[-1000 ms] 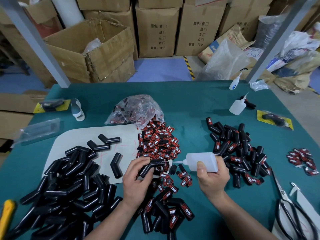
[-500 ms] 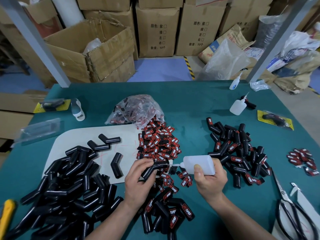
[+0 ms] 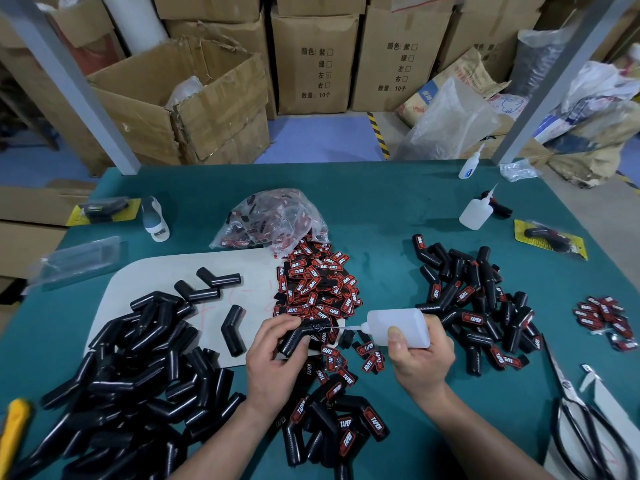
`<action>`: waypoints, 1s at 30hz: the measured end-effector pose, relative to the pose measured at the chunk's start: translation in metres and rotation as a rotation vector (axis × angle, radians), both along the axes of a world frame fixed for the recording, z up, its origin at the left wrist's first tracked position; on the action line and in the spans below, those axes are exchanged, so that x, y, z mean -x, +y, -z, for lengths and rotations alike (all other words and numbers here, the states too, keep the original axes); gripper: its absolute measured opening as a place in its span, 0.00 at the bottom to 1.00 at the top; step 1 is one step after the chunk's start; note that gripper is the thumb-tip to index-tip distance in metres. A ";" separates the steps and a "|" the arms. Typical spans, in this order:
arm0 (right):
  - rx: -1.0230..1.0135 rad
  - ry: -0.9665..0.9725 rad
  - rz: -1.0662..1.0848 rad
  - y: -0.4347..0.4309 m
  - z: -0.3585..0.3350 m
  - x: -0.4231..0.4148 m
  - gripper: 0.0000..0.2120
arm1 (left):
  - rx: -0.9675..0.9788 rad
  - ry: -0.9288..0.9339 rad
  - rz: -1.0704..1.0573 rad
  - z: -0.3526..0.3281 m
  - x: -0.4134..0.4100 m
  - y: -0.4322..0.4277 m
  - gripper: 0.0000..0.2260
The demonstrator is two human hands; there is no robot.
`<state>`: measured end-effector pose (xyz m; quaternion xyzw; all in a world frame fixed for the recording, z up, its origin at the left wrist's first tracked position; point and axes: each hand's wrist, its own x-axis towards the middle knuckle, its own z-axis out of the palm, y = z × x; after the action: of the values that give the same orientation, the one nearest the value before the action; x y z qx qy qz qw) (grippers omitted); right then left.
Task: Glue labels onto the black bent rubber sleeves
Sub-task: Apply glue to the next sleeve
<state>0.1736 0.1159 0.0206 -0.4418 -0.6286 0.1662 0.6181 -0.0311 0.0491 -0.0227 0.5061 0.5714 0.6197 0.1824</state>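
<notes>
My left hand [image 3: 277, 358] holds one black bent sleeve [image 3: 301, 334] over the near edge of the white mat [image 3: 138, 282], just in front of the big heap of labels [image 3: 317, 289]. The fingers are curled around its lower leg, and the thumb presses on it from the near side. The upper leg has its long axis left to right, and its open end points right, toward the glue bottle [image 3: 398, 327]. The lower leg slants down and left into the palm.

My right hand [image 3: 419, 362] is wrapped around this bottle, with the thumb on the near side. The bottle lies on its side, and the thin nozzle points left and reaches onto the upper leg.

I count three bottles in total: a second bottle [image 3: 475, 213] and a third bottle [image 3: 469, 164] stand at the far right of the table [image 3: 381, 202].

Three loose sleeves [image 3: 232, 329] lie alone on the mat. There are three piles of sleeves, each too dense for me to count:
- the plain pile [image 3: 121, 375] at the left;
- the labelled pile [image 3: 485, 306] at the right;
- a small labelled pile [image 3: 329, 431] between my forearms.

I see two heaps of labels, the big one and a small heap [image 3: 604, 320] far right, and also one plastic bag [image 3: 273, 220] with more labels inside. One pair of scissors [image 3: 588, 427] lies near right.
</notes>
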 end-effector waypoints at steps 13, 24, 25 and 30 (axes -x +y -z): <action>-0.018 0.006 0.025 -0.002 -0.002 0.000 0.34 | -0.024 0.014 0.025 -0.001 -0.002 0.000 0.15; -0.019 0.006 0.026 -0.002 -0.004 0.001 0.34 | -0.040 0.030 0.032 -0.001 -0.001 0.000 0.18; -0.022 0.006 0.025 -0.002 -0.004 0.000 0.34 | -0.039 0.029 0.032 -0.001 -0.001 0.000 0.17; -0.028 -0.007 0.021 0.000 -0.003 0.000 0.33 | -0.037 0.022 0.029 0.000 -0.001 0.000 0.17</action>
<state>0.1734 0.1161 0.0231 -0.4404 -0.6282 0.1492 0.6237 -0.0305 0.0493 -0.0229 0.5242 0.5545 0.6220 0.1758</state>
